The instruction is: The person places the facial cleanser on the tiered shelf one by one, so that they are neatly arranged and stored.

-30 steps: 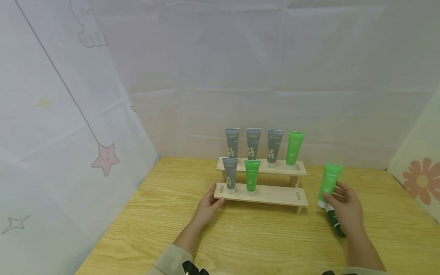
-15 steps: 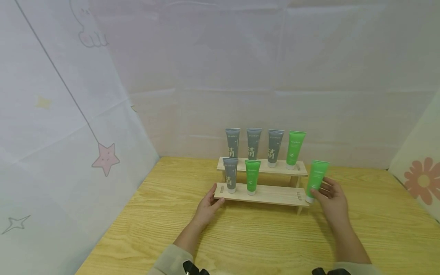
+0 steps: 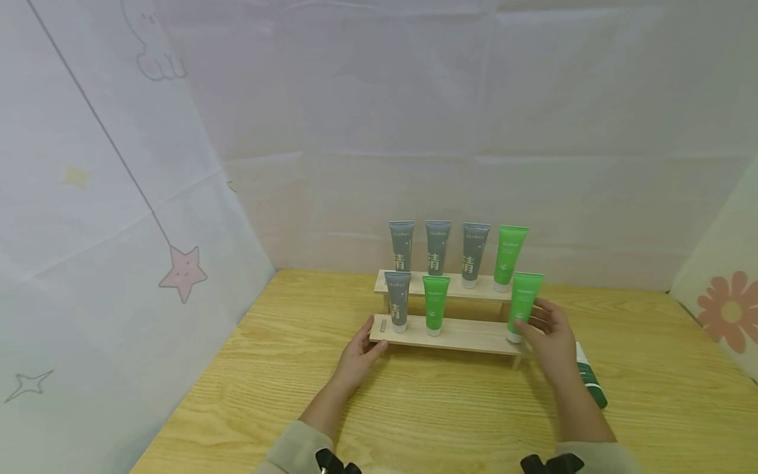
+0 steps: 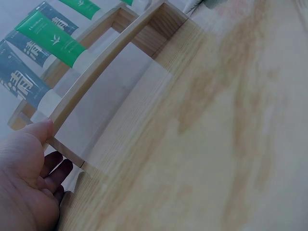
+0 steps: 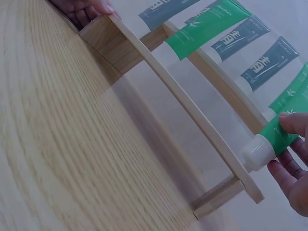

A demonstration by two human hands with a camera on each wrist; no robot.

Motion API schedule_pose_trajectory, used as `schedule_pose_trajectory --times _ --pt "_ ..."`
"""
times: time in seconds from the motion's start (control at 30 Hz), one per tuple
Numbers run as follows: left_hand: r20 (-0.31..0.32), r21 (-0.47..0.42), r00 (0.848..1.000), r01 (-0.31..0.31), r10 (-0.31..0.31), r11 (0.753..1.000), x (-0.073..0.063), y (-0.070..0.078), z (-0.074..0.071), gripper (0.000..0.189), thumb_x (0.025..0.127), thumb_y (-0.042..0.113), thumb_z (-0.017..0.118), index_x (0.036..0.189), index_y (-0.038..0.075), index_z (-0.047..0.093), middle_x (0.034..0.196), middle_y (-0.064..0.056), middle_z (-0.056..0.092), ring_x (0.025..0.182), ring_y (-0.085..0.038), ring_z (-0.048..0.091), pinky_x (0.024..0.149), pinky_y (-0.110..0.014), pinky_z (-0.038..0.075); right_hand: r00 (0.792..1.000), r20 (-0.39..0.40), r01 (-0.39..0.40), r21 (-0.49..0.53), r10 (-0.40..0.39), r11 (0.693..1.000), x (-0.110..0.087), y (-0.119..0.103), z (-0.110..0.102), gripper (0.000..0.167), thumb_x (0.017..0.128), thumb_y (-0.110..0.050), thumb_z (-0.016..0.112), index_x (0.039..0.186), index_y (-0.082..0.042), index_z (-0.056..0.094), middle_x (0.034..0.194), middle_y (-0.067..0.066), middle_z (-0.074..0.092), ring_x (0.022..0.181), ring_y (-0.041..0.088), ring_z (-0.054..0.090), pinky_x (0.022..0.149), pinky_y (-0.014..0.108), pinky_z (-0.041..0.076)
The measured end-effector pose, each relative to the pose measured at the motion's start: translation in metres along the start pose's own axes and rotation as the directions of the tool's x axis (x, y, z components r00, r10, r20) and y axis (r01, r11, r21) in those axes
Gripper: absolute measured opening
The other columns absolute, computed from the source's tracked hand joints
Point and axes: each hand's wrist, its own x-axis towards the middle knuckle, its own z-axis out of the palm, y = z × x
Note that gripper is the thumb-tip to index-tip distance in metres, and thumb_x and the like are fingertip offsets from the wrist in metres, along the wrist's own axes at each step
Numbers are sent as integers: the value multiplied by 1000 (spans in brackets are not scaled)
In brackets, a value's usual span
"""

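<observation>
A two-tier wooden display stand (image 3: pixel 464 336) stands on the table. My left hand (image 3: pixel 355 359) grips the left end of its lower shelf, thumb at the front edge and fingers curled by the end. My right hand (image 3: pixel 551 339) pinches a green squeeze tube (image 3: pixel 524 296), cap down, over the right end of that shelf; in the right wrist view its white cap (image 5: pixel 260 153) is close to the board, contact unclear. Left of it on this shelf are a grey tube (image 3: pixel 398 299) and a green tube (image 3: pixel 435 303). The upper shelf holds three grey tubes (image 3: pixel 438 247) and one green tube (image 3: pixel 510 255).
A dark green and white tube (image 3: pixel 592 382) lies on the wooden table (image 3: pixel 450 415) to the right, partly behind my right forearm. White printed cloth (image 3: pixel 379 145) hangs behind the table and at both sides.
My right hand has carried the green tube leftward from beside the lying dark green tube to the lower shelf's right end. My left hand has stayed at the stand.
</observation>
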Motion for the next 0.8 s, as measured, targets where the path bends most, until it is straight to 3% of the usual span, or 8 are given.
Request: schedule_pose_trajectory --times 0.33,0.5,0.8 --pt "-5 -17 1000 2 -2 1000 1 1 1 72 100 22 59 157 6 18 155 -26 33 136 -39 45 108 -47 45 999 31 -6 15 5 1000 2 -5 17 62 92 -18 70 144 -10 37 134 7 51 102 -2 51 79 9 47" --pt "3 -15 1000 12 -12 1000 1 0 0 74 99 25 59 157 6 16 155 -25 33 135 -38 47 107 -46 46 1000 30 2 32 -3 1000 3 -7 26 57 92 -12 69 141 -9 39 128 5 53 100 -3 51 81 8 47" --pt "11 -9 1000 -25 25 1000 0 -1 0 75 100 27 58 156 4 16 154 -27 34 133 -38 49 106 -44 47 998 40 36 45 -38 998 3 -6 43 53 91 -9 69 138 -9 43 119 -1 56 99 0 53 82 10 48"
